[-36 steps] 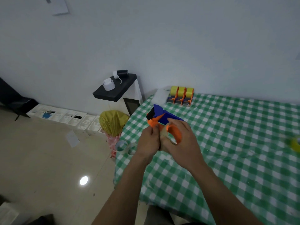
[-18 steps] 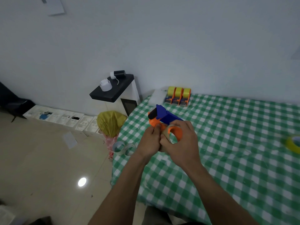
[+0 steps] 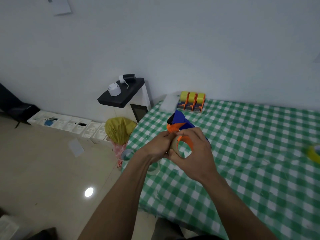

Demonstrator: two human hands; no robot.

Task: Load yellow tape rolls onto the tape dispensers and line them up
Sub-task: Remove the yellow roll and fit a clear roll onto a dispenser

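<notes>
Both hands [image 3: 178,149] on tape dispenser [image 3: 180,122]

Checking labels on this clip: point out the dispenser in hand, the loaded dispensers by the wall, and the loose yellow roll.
Held dispenser [image 3: 180,118], head view, blue body.
Loaded dispensers [image 3: 192,97], head view, middle yellow roll.
Loose yellow roll [image 3: 314,155], head view, its rim.

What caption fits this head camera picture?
Both hands, left and right, grip a blue-orange tape dispenser; three loaded dispensers line the wall.

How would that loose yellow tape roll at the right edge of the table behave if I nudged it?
The yellow tape roll seems to lie flat on the checked cloth, so it would probably slide, not roll. It looks like a hollow ring, likely light. The soft cloth may drag and bunch.
</notes>
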